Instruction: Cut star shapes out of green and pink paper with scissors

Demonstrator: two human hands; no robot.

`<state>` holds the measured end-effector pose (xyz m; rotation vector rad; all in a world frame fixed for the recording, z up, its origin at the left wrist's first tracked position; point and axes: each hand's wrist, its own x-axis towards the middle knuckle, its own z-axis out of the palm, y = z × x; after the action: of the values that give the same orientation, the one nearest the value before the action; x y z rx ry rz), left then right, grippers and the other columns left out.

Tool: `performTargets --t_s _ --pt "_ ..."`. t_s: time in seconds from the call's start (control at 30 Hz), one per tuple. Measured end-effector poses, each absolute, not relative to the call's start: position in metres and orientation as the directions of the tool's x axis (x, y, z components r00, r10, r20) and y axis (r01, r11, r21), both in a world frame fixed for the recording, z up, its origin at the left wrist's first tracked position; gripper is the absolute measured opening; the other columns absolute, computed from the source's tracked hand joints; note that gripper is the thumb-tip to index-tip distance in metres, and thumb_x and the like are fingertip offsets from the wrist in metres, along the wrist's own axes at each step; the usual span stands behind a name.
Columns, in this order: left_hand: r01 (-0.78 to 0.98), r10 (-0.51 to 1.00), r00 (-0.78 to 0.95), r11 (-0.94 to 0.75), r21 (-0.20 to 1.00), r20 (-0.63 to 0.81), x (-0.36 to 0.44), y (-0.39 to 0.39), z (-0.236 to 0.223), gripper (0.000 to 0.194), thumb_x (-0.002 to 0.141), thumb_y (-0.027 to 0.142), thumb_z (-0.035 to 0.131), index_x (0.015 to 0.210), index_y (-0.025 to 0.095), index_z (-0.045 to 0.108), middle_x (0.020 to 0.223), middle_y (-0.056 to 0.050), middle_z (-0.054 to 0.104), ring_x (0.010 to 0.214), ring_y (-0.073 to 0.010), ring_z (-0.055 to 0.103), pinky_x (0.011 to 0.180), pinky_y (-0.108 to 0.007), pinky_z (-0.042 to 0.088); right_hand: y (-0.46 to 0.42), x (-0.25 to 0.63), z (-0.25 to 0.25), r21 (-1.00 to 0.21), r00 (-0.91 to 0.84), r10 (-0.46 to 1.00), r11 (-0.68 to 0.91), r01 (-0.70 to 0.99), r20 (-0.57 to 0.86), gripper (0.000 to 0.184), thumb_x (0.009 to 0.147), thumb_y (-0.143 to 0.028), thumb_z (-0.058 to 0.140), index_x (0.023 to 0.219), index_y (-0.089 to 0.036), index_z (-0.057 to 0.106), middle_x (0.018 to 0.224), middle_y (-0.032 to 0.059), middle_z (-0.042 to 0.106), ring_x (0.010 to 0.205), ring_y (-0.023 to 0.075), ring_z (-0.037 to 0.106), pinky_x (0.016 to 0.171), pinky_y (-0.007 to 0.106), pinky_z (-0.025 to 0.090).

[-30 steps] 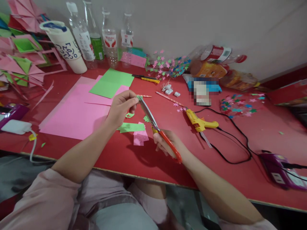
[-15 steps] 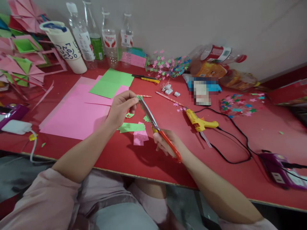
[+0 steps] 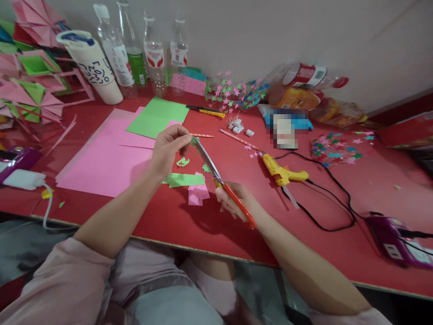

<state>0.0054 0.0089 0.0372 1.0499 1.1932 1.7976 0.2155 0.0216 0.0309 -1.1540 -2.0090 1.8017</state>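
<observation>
Table [image 3: 182, 225] in front of you. Scissors [image 3: 218, 176] in your right hand [image 3: 242, 193], tips at the paper bit [image 3: 195, 141] in your left hand [image 3: 171, 146]; can't quite tell if the blades straddle it. Strips [image 3: 186, 180] on the table between your hands. Sheets [image 3: 104, 158] left of your left hand, card [image 3: 157, 116] on their far end, cutter [image 3: 211, 113] right of that. Glue gun [image 3: 280, 172] right of your right hand, power strip [image 3: 389, 243] further right. Bottles [image 3: 155, 58] stand at the back by the wall [image 3: 233, 36], cup [image 3: 98, 74] left of them, paper models [image 3: 34, 63] beyond the cup. Stars [image 3: 233, 92] right of the bottles.

Dim light, soft shadows
</observation>
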Motion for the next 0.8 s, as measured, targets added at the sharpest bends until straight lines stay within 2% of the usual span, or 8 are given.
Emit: performTargets --t_s 0.27,0.4,0.5,0.6,0.8 --pt "-0.079 0.884 -0.389 -0.31 0.947 0.257 0.0077 0.0088 0.0355 0.007 0.071 0.018 0.057 0.064 0.018 0.055 0.05 0.005 0.049 0.045 -0.0047 0.043 0.046 -0.019 0.036 0.0212 0.2151 0.0314 -0.925 -0.687 0.654 -0.053 0.376 -0.317 0.042 0.077 -0.06 0.051 0.064 -0.02 0.045 0.035 -0.0115 0.034 0.028 0.0054 0.035 0.049 0.027 0.048" --pt "0.031 0.82 -0.429 -0.405 0.914 0.378 0.0086 0.0113 0.0336 0.006 0.068 0.016 0.06 0.062 0.018 0.058 0.07 0.001 0.056 0.069 -0.0078 0.053 0.066 -0.021 0.044 0.021 0.2142 0.0316 -0.916 -0.678 0.653 -0.061 0.397 -0.337 0.043 0.076 -0.061 0.051 0.063 -0.02 0.045 0.034 -0.0114 0.035 0.028 0.0053 0.035 0.049 0.027 0.049" --pt "0.019 0.812 -0.421 -0.437 0.899 0.404 0.0087 0.0134 0.0314 0.006 0.067 0.016 0.06 0.062 0.019 0.058 0.084 0.0 0.061 0.086 -0.0106 0.056 0.08 -0.025 0.045 0.0205 0.2135 0.0319 -0.917 -0.68 0.648 -0.074 0.391 -0.343 0.043 0.075 -0.06 0.053 0.062 -0.02 0.045 0.034 -0.0117 0.034 0.028 0.0052 0.035 0.05 0.028 0.049" --pt "-0.077 0.846 -0.391 -0.423 0.903 0.363 0.0094 0.014 0.0288 0.004 0.069 0.017 0.061 0.065 0.018 0.058 0.086 0.0 0.063 0.083 -0.0096 0.058 0.079 -0.026 0.046 0.0196 0.2133 0.0318 -0.921 -0.682 0.648 -0.08 0.381 -0.339 0.043 0.074 -0.061 0.053 0.062 -0.02 0.045 0.034 -0.0116 0.035 0.028 0.0053 0.034 0.05 0.028 0.049" --pt "-0.168 0.885 -0.363 -0.371 0.913 0.292 0.0128 0.0109 0.0291 0.003 0.071 0.018 0.059 0.07 0.018 0.057 0.068 0.004 0.061 0.064 -0.0061 0.058 0.068 -0.023 0.05 0.0179 0.2137 0.0303 -0.926 -0.685 0.648 -0.086 0.369 -0.333 0.044 0.077 -0.062 0.049 0.063 -0.02 0.044 0.034 -0.0118 0.033 0.027 0.0054 0.033 0.049 0.028 0.049"
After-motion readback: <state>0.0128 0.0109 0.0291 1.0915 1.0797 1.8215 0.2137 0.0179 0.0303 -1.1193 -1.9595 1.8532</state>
